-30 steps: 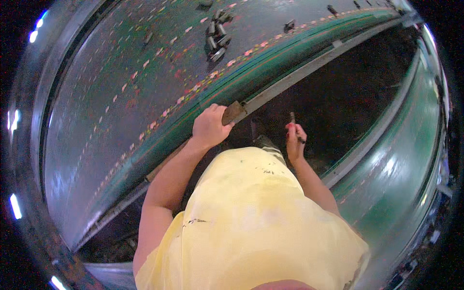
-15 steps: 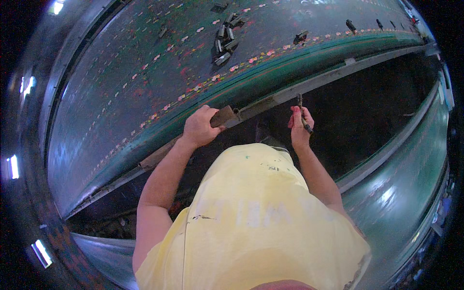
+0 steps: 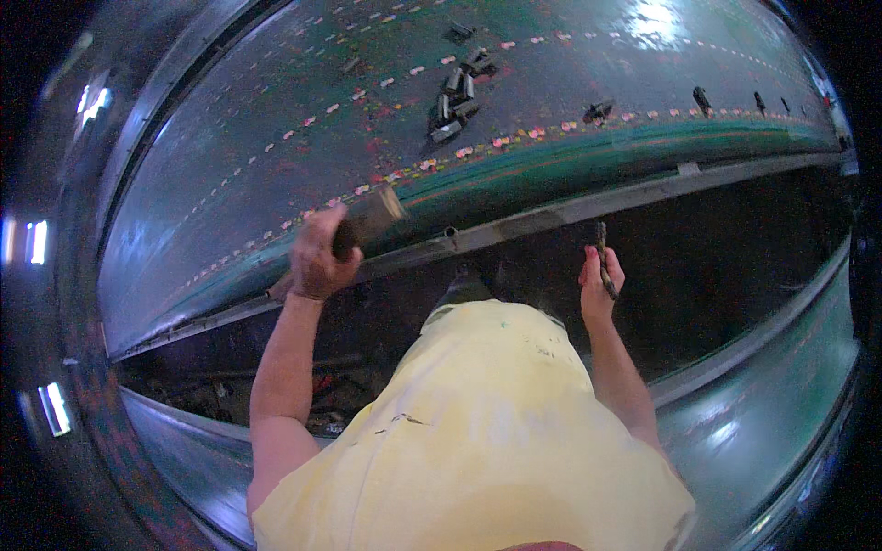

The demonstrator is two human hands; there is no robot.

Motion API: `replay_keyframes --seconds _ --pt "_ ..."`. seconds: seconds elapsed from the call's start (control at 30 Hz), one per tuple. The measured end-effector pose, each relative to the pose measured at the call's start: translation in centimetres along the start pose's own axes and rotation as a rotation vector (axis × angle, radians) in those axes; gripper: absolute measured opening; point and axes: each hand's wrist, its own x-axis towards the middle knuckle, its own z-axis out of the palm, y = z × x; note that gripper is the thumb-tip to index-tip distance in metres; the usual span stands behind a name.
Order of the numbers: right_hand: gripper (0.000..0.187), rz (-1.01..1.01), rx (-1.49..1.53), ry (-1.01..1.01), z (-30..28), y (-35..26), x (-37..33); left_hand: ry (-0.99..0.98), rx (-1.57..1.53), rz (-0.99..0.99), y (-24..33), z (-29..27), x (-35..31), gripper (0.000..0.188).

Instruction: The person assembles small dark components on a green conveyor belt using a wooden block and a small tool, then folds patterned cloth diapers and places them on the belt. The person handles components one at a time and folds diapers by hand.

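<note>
Left hand (image 3: 322,255): fingers around 1 brown board (image 3: 372,219). Right hand (image 3: 599,292): fingers around 1 slim dark stick (image 3: 603,250).

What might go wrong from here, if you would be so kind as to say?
The brown flat wooden board in the left hand could slip and scrape the row of small pink-and-white patterns near its end; whether these are wet, I cannot tell. The thin dark stick-shaped tool in the right hand might drop into the dark gap beneath.
</note>
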Motion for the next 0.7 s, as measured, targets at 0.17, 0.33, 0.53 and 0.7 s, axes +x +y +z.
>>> replay_keyframes --seconds 0.17,0.33,0.53,0.7 --pt "0.02 -0.037 -0.032 0.01 0.3 1.0 0.8 -0.02 0.354 -0.432 -11.1 -0.1 -7.9 0.056" --pt "0.018 -0.059 -0.086 -0.023 0.4 0.5 1.2 -0.281 0.435 -0.657 -15.7 3.2 -9.0 0.043" --pt "0.014 -0.116 -0.113 0.034 1.3 -1.6 1.9 -0.215 0.397 -0.842 -21.5 6.7 -6.2 0.044" --pt "0.012 -0.113 -0.144 0.044 2.3 -2.1 2.4 -0.002 0.186 -1.131 -28.7 11.0 -0.6 0.043"
